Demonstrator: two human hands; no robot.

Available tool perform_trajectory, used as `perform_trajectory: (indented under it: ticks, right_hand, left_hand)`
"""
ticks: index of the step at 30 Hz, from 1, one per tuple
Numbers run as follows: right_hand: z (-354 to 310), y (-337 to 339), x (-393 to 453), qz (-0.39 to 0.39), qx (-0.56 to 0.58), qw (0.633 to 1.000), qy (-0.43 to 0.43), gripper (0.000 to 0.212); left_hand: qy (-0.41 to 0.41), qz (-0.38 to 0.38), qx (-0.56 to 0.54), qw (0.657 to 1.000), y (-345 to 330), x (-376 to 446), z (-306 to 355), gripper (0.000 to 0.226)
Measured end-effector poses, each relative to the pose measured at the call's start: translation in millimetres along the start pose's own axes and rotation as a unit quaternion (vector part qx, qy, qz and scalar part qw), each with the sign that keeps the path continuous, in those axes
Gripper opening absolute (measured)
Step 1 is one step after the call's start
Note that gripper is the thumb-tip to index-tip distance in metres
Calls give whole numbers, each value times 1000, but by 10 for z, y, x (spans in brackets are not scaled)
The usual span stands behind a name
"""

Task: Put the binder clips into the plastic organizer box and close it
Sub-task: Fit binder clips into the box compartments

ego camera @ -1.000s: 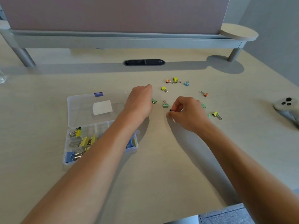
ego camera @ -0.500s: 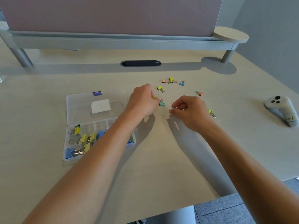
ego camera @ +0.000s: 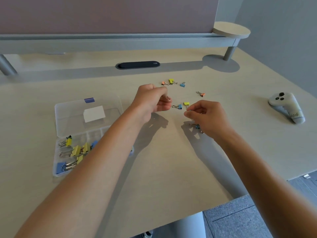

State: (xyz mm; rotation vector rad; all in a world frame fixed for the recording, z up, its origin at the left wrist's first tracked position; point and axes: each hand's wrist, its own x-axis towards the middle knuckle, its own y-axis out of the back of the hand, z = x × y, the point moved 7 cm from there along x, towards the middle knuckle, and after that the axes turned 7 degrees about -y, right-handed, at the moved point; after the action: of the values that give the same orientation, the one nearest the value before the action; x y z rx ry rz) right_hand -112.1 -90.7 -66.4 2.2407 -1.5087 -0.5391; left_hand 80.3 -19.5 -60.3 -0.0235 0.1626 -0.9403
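A clear plastic organizer box lies open at the left, its lid folded back; several large yellow and blue binder clips fill its compartments. My left hand is lifted above the table with fingers curled around small clips; a wire loop pokes out. My right hand pinches a small clip near its fingertips, and a blue clip shows beneath the palm. Between the hands lie a blue clip and a yellow clip. Further back lie orange, yellow, blue and orange clips.
A white game-style controller rests at the right of the table. A dark oval cable slot sits at the back centre under a raised shelf. The table's front edge runs diagonally at lower right, with floor beyond it.
Both hands have picked small clips off the table and lifted slightly. Fewer loose clips lie around the hands than a second ago. The view has shifted a little to the right.
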Motion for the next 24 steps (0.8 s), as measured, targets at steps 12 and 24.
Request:
perform_trajectory:
  ticks: [12, 24]
  right_hand:
    - [107, 293, -73, 23, 16, 1000, 6, 9]
    - [236, 388, -45, 18, 37, 999, -13, 9]
  left_hand:
    - [33, -4, 17, 999, -402, 190, -45, 22]
    - [-216, -141, 580, 772, -705, 337, -64, 14]
